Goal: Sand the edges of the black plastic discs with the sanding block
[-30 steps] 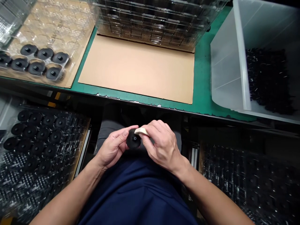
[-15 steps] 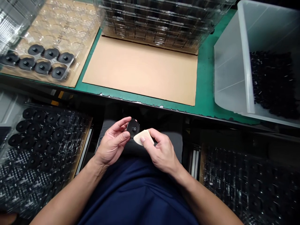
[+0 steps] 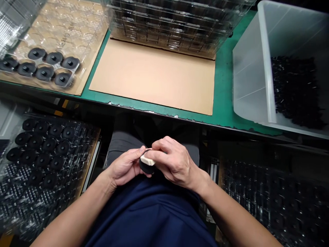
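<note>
My left hand (image 3: 128,166) grips a round black disc (image 3: 147,168) by its edge, in front of my body and below the table edge. Pressed against the disc's face is a cream-coloured pad (image 3: 147,160), pinched in the fingers of my right hand (image 3: 174,161). The pad and my right fingers hide part of the disc, including its middle. Similar black discs (image 3: 44,72), each with a small stub in the middle, sit in the front pockets of a clear plastic tray (image 3: 64,31) on the table at the left.
A cardboard sheet (image 3: 154,79) lies on the green table (image 3: 223,82), with stacked clear trays (image 3: 169,27) behind it. A translucent bin (image 3: 246,79) of small black parts stands right. Lower left is another tray of discs (image 3: 48,144); lower right, more trays (image 3: 269,199).
Both hands have come lower and closer to my body. My right hand has turned over, bringing the pad onto the disc's face, where more of the disc is now covered.
</note>
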`<state>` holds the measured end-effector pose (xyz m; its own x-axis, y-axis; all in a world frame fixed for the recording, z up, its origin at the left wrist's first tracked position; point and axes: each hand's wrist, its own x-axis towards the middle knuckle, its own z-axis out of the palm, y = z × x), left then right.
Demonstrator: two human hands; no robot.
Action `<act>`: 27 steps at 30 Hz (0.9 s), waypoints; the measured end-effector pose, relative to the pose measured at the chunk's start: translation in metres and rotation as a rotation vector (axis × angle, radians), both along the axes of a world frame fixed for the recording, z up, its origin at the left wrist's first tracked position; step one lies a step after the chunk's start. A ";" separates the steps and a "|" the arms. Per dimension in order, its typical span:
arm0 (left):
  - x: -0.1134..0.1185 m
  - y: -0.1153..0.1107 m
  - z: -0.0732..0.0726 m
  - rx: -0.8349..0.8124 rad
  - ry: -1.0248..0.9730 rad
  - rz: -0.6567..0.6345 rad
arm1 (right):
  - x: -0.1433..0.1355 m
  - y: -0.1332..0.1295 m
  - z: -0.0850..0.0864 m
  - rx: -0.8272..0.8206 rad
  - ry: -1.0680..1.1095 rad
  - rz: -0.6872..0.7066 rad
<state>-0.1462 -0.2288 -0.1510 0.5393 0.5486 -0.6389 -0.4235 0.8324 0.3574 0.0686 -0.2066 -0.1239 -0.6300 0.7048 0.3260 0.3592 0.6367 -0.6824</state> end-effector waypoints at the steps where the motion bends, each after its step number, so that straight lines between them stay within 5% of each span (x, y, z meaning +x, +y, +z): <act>1: 0.001 -0.001 -0.001 -0.015 -0.014 0.007 | -0.001 0.000 0.000 0.020 0.006 0.014; 4: 0.003 0.003 0.000 0.026 -0.015 0.138 | -0.004 -0.003 -0.003 0.027 0.034 -0.183; 7: 0.005 0.010 0.003 0.159 0.106 0.304 | -0.010 -0.012 -0.008 -0.224 0.052 -0.490; 12: 0.011 0.014 0.002 0.337 0.232 0.324 | -0.022 -0.018 -0.002 -0.583 0.152 -0.506; 20: 0.012 0.018 0.013 0.423 0.275 0.441 | -0.016 -0.006 0.007 -0.393 0.036 -0.535; 27: -0.004 0.010 0.008 0.271 0.185 0.186 | -0.009 0.002 -0.001 -0.079 -0.137 -0.408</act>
